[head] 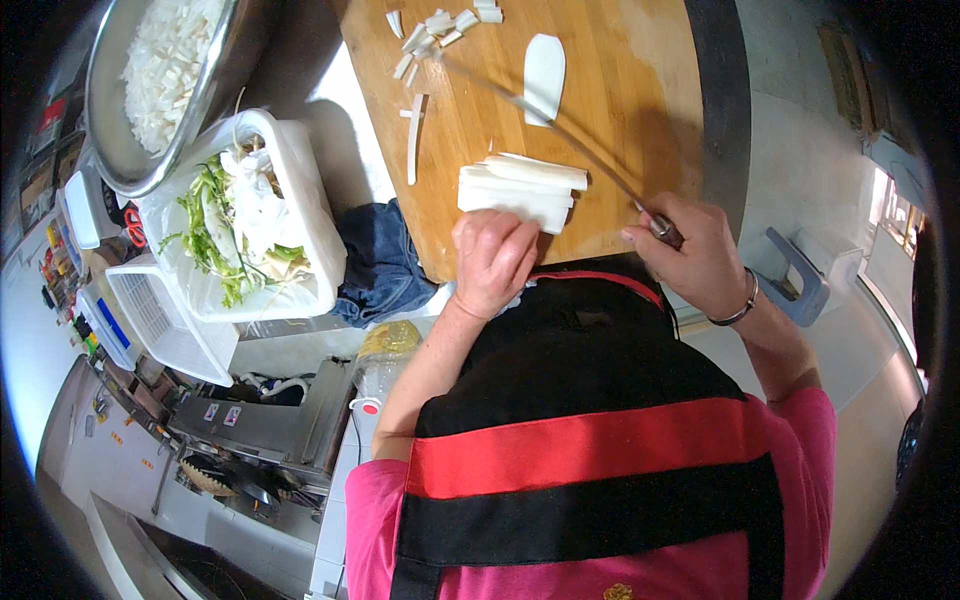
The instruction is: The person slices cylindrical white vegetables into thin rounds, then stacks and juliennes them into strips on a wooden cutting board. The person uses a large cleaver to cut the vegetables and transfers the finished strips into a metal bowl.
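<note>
A wooden cutting board lies before me with a stack of long white vegetable strips near its front edge. The curled fingers of my left hand rest on the near end of that stack. My right hand grips the dark wooden handle of a kitchen knife. Its blade, seen nearly edge-on, slants over the board toward the far left, above the strips. One flat white slice lies beyond the blade. Small cut pieces are scattered at the far left, and a single thin strip lies below them.
Left of the board, a white lined tub holds greens and trimmings. A metal bowl of white pieces stands beyond it. Dark blue cloth lies against the board. A white plastic basket and a plastic bottle are nearer me.
</note>
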A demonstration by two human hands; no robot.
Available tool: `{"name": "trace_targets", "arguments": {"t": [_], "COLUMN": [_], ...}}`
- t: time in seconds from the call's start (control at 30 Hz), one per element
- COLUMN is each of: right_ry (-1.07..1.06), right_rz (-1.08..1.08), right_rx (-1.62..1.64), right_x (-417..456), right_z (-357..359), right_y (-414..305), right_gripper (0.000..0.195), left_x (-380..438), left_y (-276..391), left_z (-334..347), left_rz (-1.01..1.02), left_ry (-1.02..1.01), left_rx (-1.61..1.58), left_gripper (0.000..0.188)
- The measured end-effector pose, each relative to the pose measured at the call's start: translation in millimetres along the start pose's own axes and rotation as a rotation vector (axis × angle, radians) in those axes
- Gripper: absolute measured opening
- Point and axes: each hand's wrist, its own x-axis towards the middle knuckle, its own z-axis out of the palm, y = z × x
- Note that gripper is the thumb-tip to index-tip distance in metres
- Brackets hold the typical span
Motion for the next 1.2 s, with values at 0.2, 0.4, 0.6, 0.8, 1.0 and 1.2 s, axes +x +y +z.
{"name": "trace_targets", "arguments": {"t": [0.2, 0.4, 0.6, 0.8, 1.0, 1.2], "right_ry": [0.066, 0.081, 0.097, 0.008, -0.097, -0.264], "right_rz": [0.08, 0.08, 0.13, 0.083, -0.164, -0.215], "right_rx": [0.081, 0.073, 0.088, 0.033, -0.027, -0.097], "right_x": [-4.5, -18.2, -26.8, -23.4, -13.6, -6.6], "right_z": [-8.4, -7.3, -2.9, -2.1, 12.2, 15.4], "right_y": [5.7, 14.1, 22.8, 13.3, 0.1, -9.3], "right_gripper": [0.02, 0.027, 0.026, 0.027, 0.045, 0.042], "left_x": [44.1, 55.8, 102.0, 99.9, 30.3, -25.6], "left_y": [-52.0, -80.9, -48.6, -44.8, 2.6, -0.1], "left_z": [-30.1, -38.8, -43.5, -31.7, -34.9, 0.4], "left_rz": [-0.368, -0.365, -0.03, -0.041, -0.019, -0.101], "left_ry": [0.08, -0.08, -0.408, -0.431, -0.239, -0.213], "left_rx": [0.48, 0.478, 0.232, 0.146, 0.157, 0.064], "left_gripper": [0.028, 0.016, 0.016, 0.018, 0.029, 0.035]}}
